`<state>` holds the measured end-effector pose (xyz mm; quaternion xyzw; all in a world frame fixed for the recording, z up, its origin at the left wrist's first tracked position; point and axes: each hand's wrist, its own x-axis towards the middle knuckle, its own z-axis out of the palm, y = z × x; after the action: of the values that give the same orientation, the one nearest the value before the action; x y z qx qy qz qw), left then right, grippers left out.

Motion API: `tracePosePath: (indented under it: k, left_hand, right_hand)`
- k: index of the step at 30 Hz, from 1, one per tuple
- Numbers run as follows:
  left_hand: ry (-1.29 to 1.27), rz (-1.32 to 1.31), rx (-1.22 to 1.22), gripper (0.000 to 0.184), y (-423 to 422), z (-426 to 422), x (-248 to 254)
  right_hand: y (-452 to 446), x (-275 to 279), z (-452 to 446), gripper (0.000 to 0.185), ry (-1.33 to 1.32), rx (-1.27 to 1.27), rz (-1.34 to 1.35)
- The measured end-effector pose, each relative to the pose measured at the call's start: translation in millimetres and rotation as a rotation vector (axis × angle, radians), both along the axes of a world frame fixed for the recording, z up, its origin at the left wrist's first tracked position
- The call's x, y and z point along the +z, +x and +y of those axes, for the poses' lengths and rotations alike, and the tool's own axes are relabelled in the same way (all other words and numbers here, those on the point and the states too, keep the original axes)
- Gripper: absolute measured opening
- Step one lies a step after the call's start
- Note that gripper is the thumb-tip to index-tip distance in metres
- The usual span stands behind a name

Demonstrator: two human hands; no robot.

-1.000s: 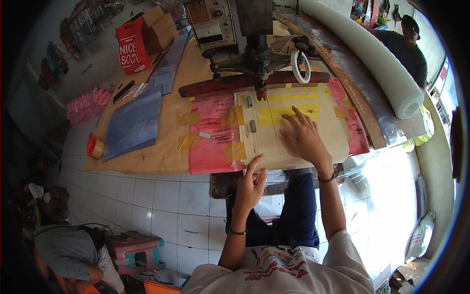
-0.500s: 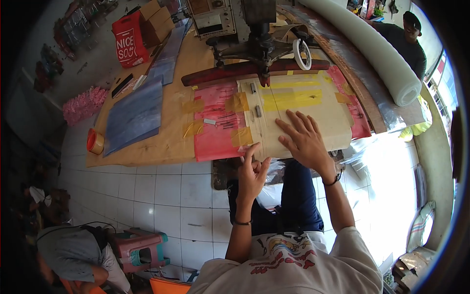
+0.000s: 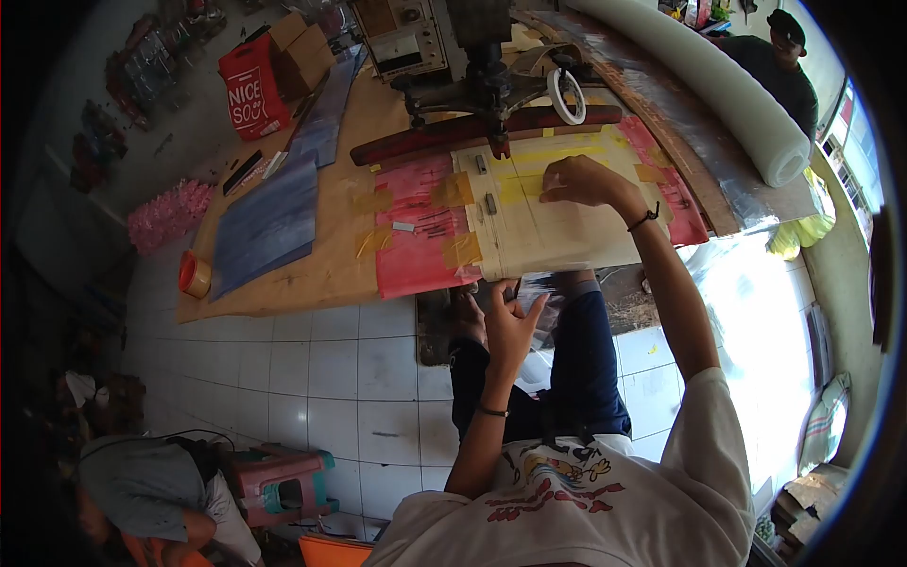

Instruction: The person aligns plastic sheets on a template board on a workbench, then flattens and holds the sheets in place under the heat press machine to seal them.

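Note:
My left hand (image 3: 511,333) is just below the front edge of the beige board (image 3: 567,248), thumb and forefinger apart. Clear plastic (image 3: 543,300) shows beside its thumb. Over the yellow-taped part of the board, my right hand (image 3: 588,181) is raised, its fingers bent together; what they hold, if anything, is hidden. Two small metal blocks (image 3: 490,204) lie along the board's left side. Next to it is a red sheet (image 3: 416,269) fixed with brown tape (image 3: 462,250). A dark red press bar (image 3: 406,148) hangs above the far side of the board.
A machine head (image 3: 487,71) with a white ring (image 3: 567,96) stands behind the board. Blue sheets (image 3: 265,227) and a tape roll (image 3: 195,275) lie left. A foam roll (image 3: 718,104) lies right. Other people are at the far right (image 3: 770,80) and lower left (image 3: 142,487).
My right hand has lifted off the board, moved up and curled its fingers. My left hand has moved slightly down and right, away from the board's edge. The view has shifted a little.

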<state>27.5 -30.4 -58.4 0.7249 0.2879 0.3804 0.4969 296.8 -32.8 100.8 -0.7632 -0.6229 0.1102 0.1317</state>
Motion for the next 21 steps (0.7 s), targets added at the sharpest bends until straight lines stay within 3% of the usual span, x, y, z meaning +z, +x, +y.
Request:
tracePosePath:
  k: [4, 5, 7, 8, 11, 12, 13, 16, 19, 21]
  left_hand:
    - [-0.141, 0.001, -0.084, 0.069, 10, -12, -25]
    - [-0.145, -0.010, -0.193, 0.066, 19, -6, -34]
    - [-0.170, -0.016, -0.425, 0.060, 30, -5, -55]
    - [-0.122, 0.025, -0.384, 0.047, 36, -6, -57]
    - [-0.138, -0.026, -0.361, 0.024, 51, -8, -65]
    - [-0.035, 0.183, -0.407, 0.021, 47, -2, -58]
    - [-0.049, 0.150, -0.425, 0.020, 44, -6, -39]
    - [0.043, 0.050, -0.432, 0.020, 51, -6, -67]
    - [-0.022, 0.303, -0.558, 0.022, 49, -9, -49]
    - [-0.013, 0.267, -0.637, 0.023, 54, -9, -53]
  right_hand:
    - [-36, 62, -28, 0.024, 0.324, 0.174, 0.094]
    - [-53, 90, -45, 0.019, 0.444, 0.097, 0.027]
    - [-60, 155, -78, 0.019, 0.661, 0.176, 0.392]
    - [-58, 181, -95, 0.019, 0.782, 0.186, 0.436]
    - [-35, 245, -143, 0.021, 1.003, 0.113, 0.281]
    - [-25, 262, -159, 0.022, 1.036, 0.071, 0.209]
    - [-14, 277, -174, 0.023, 1.053, 0.023, 0.136]
    - [14, 308, -214, 0.025, 1.047, -0.111, -0.057]
    - [33, 326, -242, 0.028, 1.014, -0.216, -0.211]
    - [41, 332, -258, 0.029, 0.998, -0.269, -0.270]
